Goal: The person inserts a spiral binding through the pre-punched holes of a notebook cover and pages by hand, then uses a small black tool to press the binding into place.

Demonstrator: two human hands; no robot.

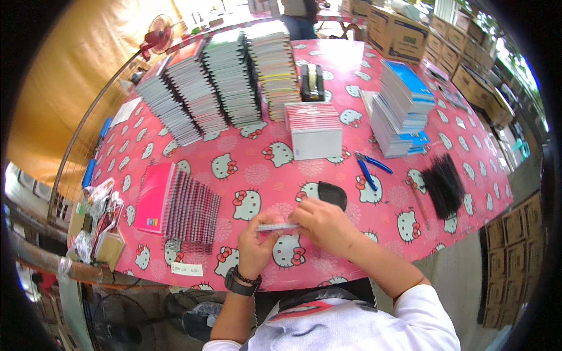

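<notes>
Over the near middle of the table, a thin white notebook [275, 227] is held edge-on between both hands. My left hand [253, 248] grips its left end, thumb on the near side. At the right end, the fingers of my right hand [328, 227] are pinched on the notebook's edge; their tips are partly hidden. Just beyond the right hand lies a flat black piece [332, 195]. Farther right are blue-handled pliers [370, 171] and a bundle of thin black coils [444, 187]. A row of spiral notebooks with pink covers [154, 198] stands left of my left hand.
Tall stacks of notebooks [231, 79] fill the back left. A block of red-edged notebooks [316, 139] stands mid-table, a tape dispenser [312, 85] behind it. Blue-covered notebooks [407, 88] are piled back right. A small paper label [187, 269] lies near the front edge.
</notes>
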